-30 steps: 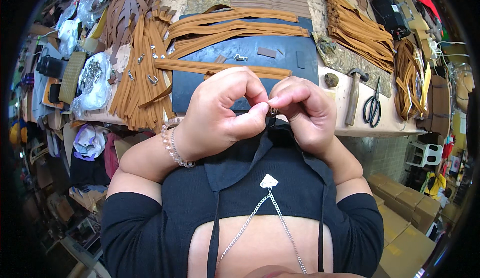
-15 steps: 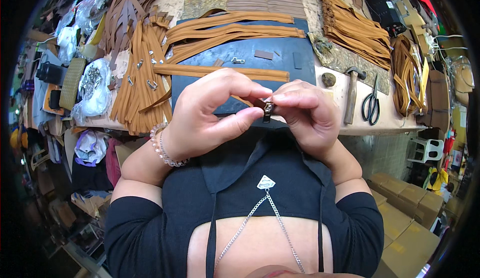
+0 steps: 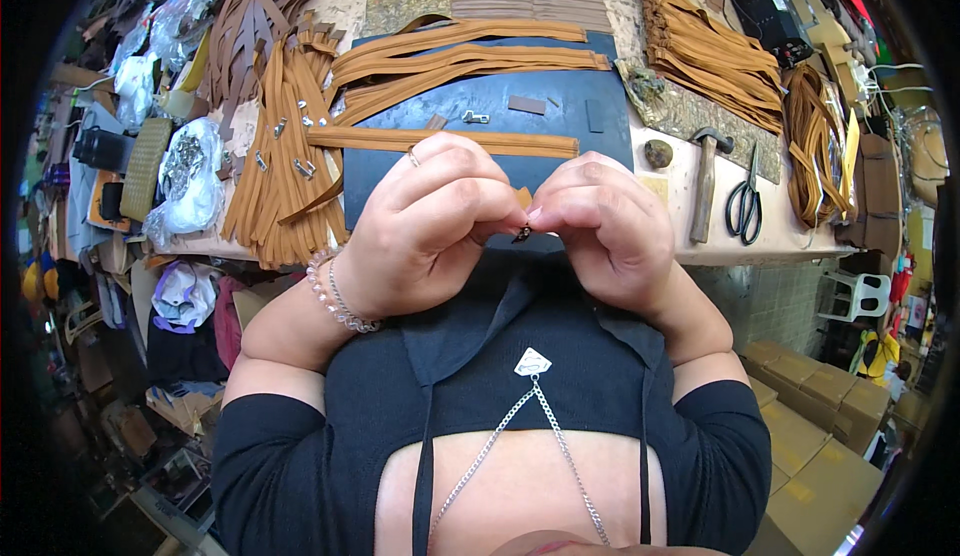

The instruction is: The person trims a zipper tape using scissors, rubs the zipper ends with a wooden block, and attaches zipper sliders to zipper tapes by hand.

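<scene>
Above the front edge of the dark mat, my left hand (image 3: pixel 430 221) and my right hand (image 3: pixel 605 226) meet with thumbs and fingers pinched together. Between the fingertips is a small shiny metal zipper slider (image 3: pixel 521 235), mostly covered. A bit of tan zipper tape (image 3: pixel 524 197) peeks out just behind the fingers; whether it joins the slider I cannot tell. Beyond my hands a single tan zipper strip (image 3: pixel 470 143) lies across the mat. Farther back on it are a loose silver slider (image 3: pixel 476 117) and small brown leather pieces (image 3: pixel 527 105).
Bundles of tan zipper strips (image 3: pixel 285 166) with loose metal sliders lie at left, and another zipper bundle (image 3: pixel 710 51) at back right. A hammer (image 3: pixel 704 191), black scissors (image 3: pixel 745 206) and a round dark stone (image 3: pixel 658 154) lie right of the mat (image 3: pixel 450 96).
My fingers have closed in around the zipper slider, so less of it shows. Its hanging end has tipped up, and my left fingers have curled inward. The tabletop things stay put.
</scene>
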Demonstrator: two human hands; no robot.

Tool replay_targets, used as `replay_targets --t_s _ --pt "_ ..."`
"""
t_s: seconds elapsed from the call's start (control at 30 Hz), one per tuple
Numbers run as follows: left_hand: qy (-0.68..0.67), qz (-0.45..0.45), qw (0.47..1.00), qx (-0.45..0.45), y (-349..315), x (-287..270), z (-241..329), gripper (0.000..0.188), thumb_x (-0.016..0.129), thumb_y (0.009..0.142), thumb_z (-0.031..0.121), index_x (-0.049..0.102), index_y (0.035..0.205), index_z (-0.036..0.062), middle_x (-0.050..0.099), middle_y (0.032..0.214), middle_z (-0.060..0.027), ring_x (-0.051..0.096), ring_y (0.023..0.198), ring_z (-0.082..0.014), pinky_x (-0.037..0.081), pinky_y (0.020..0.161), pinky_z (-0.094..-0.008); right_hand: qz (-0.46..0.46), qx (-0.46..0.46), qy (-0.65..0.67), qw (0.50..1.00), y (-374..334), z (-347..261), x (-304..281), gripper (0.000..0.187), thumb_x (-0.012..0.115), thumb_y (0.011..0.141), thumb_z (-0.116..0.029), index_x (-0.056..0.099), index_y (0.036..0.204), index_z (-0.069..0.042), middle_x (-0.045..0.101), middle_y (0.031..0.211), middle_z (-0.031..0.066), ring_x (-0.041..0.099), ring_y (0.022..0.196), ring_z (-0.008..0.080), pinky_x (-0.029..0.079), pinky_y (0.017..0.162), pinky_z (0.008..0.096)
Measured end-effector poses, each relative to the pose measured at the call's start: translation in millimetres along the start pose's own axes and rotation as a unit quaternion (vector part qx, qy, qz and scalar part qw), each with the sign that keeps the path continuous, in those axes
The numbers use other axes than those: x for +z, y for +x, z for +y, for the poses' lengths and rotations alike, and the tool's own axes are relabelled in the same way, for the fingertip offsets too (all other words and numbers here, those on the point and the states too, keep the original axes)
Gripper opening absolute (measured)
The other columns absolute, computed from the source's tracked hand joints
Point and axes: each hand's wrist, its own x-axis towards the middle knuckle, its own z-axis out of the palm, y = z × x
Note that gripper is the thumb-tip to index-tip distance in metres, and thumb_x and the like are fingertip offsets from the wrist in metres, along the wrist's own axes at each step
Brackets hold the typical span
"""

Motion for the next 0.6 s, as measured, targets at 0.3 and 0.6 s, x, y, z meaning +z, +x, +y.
replay_targets --t_s 0.3,0.6 --pt "-0.069 -0.006 0.995 -0.068 -0.7 16.2 -7.1 0.028 0.057 0.072 -0.014 0.054 0.095 0.0032 0.052 0.088 -0.011 0.052 0.082 -0.0315 0.045 0.082 -0.0374 0.022 -0.017 -0.021 0.999 2.9 4.4 8.8 0.035 0.063 0.065 0.016 0.061 0.095 -0.002 0.064 0.084 0.0108 0.062 0.074 0.0313 0.051 0.068 0.038" --pt "-0.349 0.007 0.902 -0.254 -2.7 7.9 -1.0 0.021 0.062 0.1 0.018 0.057 0.112 0.0015 0.058 0.103 -0.0107 0.059 0.092 -0.0219 0.047 0.086 -0.0341 0.035 -0.026 0.025 0.999 -0.6 8.7 7.0 0.033 0.064 0.07 0.016 0.062 0.097 -0.003 0.065 0.088 0.0123 0.064 0.077 0.0302 0.052 0.071 0.0372"
